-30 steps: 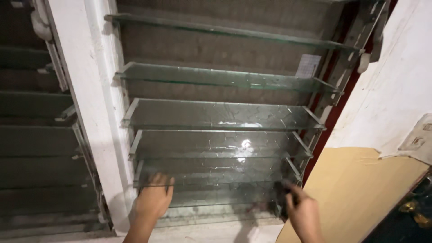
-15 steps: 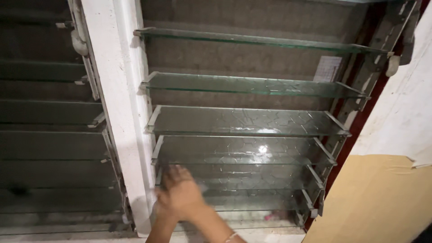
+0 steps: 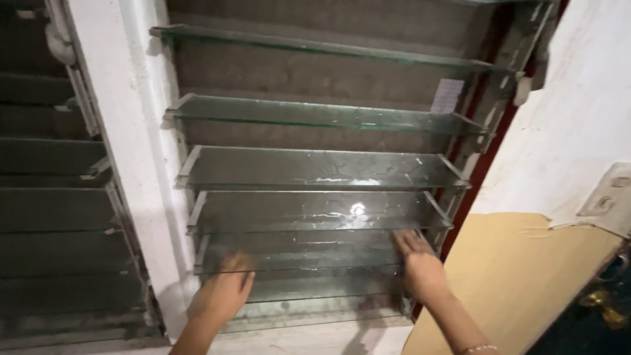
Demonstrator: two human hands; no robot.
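A louvre window with several patterned glass slats (image 3: 315, 167) in metal clips fills the view. My left hand (image 3: 222, 290) is at the left end of a lower glass slat (image 3: 315, 253), its blurred fingers curled over the slat's front edge. My right hand (image 3: 418, 264), with a thin bracelet on the wrist, lies at the right end of the same slat, fingers stretched flat on the glass near the end clip. Neither hand holds a loose object.
A white painted post (image 3: 125, 164) stands left of the slats, with a second bank of dark louvres (image 3: 52, 210) beyond it. To the right are a white flaking wall (image 3: 578, 125), a tan panel (image 3: 519, 276) and a red-brown frame strip (image 3: 490, 144).
Half a second ago my right hand was reaching across to the left end of the lower slats; it is now back at the right end. My left hand is in view again at the left end.
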